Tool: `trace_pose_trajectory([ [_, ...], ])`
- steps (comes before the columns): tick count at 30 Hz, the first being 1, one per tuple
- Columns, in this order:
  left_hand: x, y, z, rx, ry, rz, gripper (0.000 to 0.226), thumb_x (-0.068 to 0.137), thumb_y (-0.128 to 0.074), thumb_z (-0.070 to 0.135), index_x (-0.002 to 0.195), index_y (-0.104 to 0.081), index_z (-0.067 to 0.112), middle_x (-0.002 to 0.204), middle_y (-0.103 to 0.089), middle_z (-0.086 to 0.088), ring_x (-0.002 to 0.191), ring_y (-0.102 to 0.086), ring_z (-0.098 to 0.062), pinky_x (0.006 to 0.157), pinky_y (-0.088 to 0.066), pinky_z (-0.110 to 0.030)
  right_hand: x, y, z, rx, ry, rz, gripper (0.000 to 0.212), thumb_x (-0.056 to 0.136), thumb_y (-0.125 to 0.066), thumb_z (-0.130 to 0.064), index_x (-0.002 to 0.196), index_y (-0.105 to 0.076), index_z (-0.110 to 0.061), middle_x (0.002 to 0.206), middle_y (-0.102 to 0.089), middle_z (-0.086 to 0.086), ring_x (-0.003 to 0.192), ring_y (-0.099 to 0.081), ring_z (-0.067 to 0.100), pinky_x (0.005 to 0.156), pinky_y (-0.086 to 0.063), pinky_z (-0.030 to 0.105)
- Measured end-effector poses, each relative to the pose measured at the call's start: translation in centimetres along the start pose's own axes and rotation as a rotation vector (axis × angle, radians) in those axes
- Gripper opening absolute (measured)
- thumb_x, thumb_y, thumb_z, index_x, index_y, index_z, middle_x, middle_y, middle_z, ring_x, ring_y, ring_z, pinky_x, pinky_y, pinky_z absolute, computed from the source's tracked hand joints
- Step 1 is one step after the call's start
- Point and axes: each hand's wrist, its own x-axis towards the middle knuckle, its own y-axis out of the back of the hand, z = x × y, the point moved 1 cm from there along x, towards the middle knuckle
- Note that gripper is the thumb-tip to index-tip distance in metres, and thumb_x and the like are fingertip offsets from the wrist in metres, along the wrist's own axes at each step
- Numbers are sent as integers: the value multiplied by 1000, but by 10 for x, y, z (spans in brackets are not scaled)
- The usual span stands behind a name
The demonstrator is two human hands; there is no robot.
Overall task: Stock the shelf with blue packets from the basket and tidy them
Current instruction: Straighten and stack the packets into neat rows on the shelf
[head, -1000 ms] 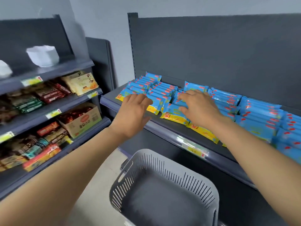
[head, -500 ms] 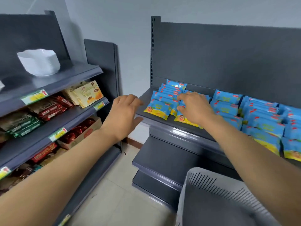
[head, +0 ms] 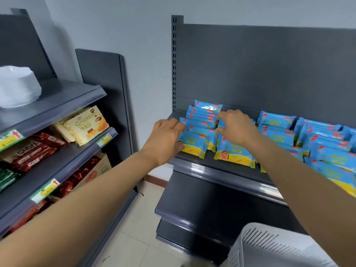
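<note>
Several rows of blue packets (head: 200,124) with yellow bottoms lie overlapped on the dark grey shelf (head: 208,169), running from its left end off to the right. My left hand (head: 165,139) is at the left edge of the leftmost row, fingers curled against the packets and thumb at the front packet. Over the gap between the first and second rows, my right hand (head: 236,127) pinches packet tops with bent fingers and thumb. The light grey slotted basket (head: 269,247) shows at the bottom right; its inside is out of view.
A second shelving unit on the left holds cream snack bags (head: 86,125), red and brown packets (head: 32,149) and a white stack (head: 17,87) on top. Lower bare shelves (head: 192,205) sit under the blue packets. Tiled floor lies between the units.
The view has swung up and left, so the basket has slid to the bottom right corner. Both hands have moved to the leftmost rows and their fingers have curled onto the packets.
</note>
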Motion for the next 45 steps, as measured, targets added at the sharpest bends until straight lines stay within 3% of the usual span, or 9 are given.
trace_pose_trajectory([
  [10,96,-95,-51,2,45,-310,103,62,-76,50,143,-21,19,143,-24,-4,132,-26,-24,111,-10,-36,90,-79,38,-58,40,-316,76,76,-66,-52,140,-35,-24,145,-36,1,132,-31,28,103,-28,45],
  [18,122,-125,-72,-31,48,-575,132,56,-78,56,145,14,27,154,2,-12,141,-9,-34,114,-10,-43,116,-98,42,-195,46,-395,67,70,-71,-51,123,-49,-18,130,-41,5,122,-31,28,99,-28,43],
  [26,141,-136,-90,-135,66,-526,124,54,-78,54,144,2,26,146,-9,-6,133,-23,-33,109,-26,-45,134,-96,37,-175,68,-284,31,70,-71,-45,82,-54,-22,109,-46,1,109,-33,23,93,-28,40],
  [29,151,-134,-97,-257,95,-453,109,57,-80,38,140,-11,23,129,-23,-6,113,-47,-29,91,-48,-41,145,-96,35,-185,64,-229,31,70,-69,-43,79,-49,-21,108,-47,1,109,-35,23,90,-29,39],
  [32,160,-134,-103,-189,92,-364,94,58,-78,37,132,-25,15,120,-27,-4,105,-48,-27,87,-48,-40,155,-98,37,-125,35,-220,31,70,-70,-40,80,-47,-22,102,-47,-1,105,-37,21,83,-29,37],
  [36,164,-139,-108,-107,62,-357,82,58,-75,47,122,-35,15,116,-29,-2,104,-45,-21,90,-40,-36,167,-84,56,437,-165,-357,27,73,-71,-30,90,-52,-23,94,-50,-7,93,-48,16,72,-39,26],
  [38,166,-141,-108,-90,54,-355,81,58,-73,49,121,-34,16,116,-28,-2,104,-42,-20,92,-38,-37,176,-79,67,622,-260,-282,31,78,-68,-29,105,-55,-22,106,-57,-3,96,-53,17,74,-44,27],
  [42,167,-143,-109,-64,40,-343,80,58,-71,50,119,-33,15,115,-29,-1,102,-43,-20,93,-37,-36,198,-89,75,414,-391,-189,68,85,-64,-31,141,-32,-11,144,-38,12,129,-40,29,106,-37,39],
  [45,168,-143,-109,-80,36,-344,78,60,-71,50,118,-34,14,113,-33,-1,98,-48,-20,93,-38,-35,207,-100,72,420,-428,-196,74,86,-64,-28,145,-23,-8,148,-31,15,134,-35,31,110,-33,36],
])
